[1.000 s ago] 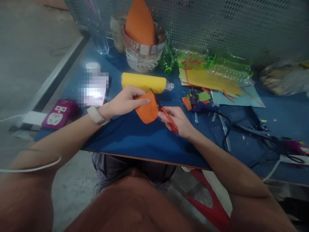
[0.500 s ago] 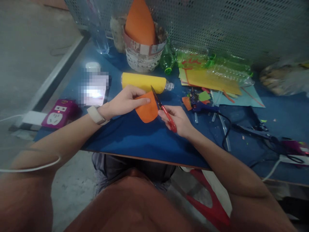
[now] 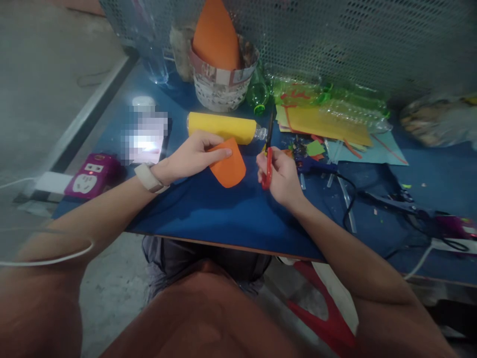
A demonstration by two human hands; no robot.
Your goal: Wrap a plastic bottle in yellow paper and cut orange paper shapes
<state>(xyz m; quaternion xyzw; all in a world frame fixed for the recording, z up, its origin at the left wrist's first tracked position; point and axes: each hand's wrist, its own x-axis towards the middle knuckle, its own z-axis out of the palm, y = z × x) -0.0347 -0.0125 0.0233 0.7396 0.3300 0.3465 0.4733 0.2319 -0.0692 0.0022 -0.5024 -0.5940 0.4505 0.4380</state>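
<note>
My left hand (image 3: 199, 155) pinches an orange paper piece (image 3: 230, 168) with a rounded lower edge, thumb on top. To its right, my right hand (image 3: 280, 174) grips red-handled scissors (image 3: 269, 161), their dark blades pointing away from me and apart from the paper. Just beyond the hands lies a plastic bottle wrapped in yellow paper (image 3: 223, 124), its clear neck toward the right. The fingers of my left hand are close to the wrap; I cannot tell whether they touch it.
A woven basket (image 3: 219, 87) holds a large orange paper shape (image 3: 216, 37). Green bottles (image 3: 298, 87) and coloured paper sheets (image 3: 335, 127) lie at back right. A blue glue gun (image 3: 316, 165) with a cord is right. A purple power socket (image 3: 91, 175) and a phone (image 3: 147, 139) are left.
My right hand has moved the scissors right, away from the orange paper, and turned the blades more directly away from me. My left hand keeps the paper almost in place.
</note>
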